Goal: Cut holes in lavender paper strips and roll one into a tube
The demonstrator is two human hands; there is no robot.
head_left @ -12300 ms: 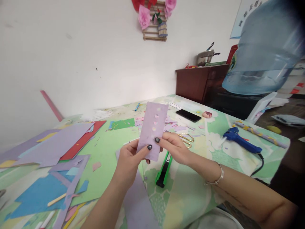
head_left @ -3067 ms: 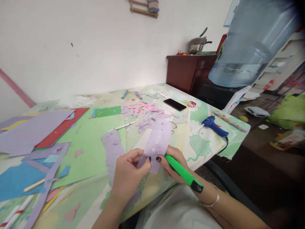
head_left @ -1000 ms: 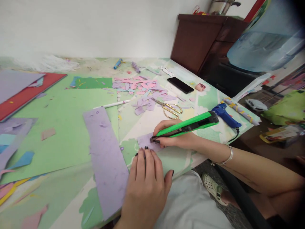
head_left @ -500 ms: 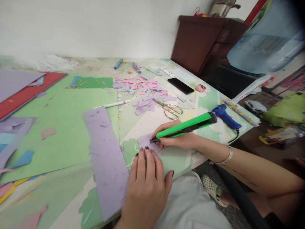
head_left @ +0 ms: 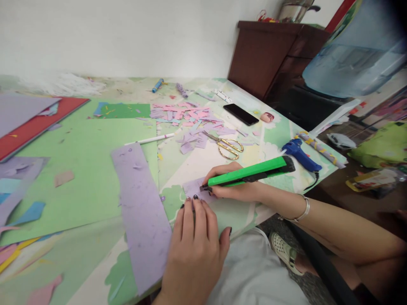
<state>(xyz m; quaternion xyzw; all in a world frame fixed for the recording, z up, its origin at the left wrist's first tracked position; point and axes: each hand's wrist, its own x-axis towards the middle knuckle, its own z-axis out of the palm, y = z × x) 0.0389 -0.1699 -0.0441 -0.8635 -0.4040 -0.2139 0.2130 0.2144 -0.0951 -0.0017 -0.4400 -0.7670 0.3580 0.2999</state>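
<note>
My right hand (head_left: 233, 186) grips a green-and-black utility knife (head_left: 248, 171) like a pen. Its black tip rests on a small lilac paper piece (head_left: 192, 186) near the table's front edge. Flat on the table, my left hand (head_left: 199, 241) has its fingers stretched out, fingertips at the lower edge of that piece. To its left lies a long lilac paper strip (head_left: 143, 220) with small scraps on it. Gold-handled scissors (head_left: 227, 145) lie beyond my right hand, blades toward a pile of lilac cuttings (head_left: 193, 142). The knife's blade is too small to make out.
A blue glue gun (head_left: 302, 155) and a decorated paper roll (head_left: 321, 149) lie at the right edge. Farther back are a black phone (head_left: 241, 114) and pink cuttings (head_left: 190, 111). Left are a green sheet (head_left: 85, 169), a white pen (head_left: 155, 139) and a red board (head_left: 41, 125).
The rear end of the utility knife has swung slightly right and down, while its tip stays on the small lilac piece. My left hand has not visibly moved.
</note>
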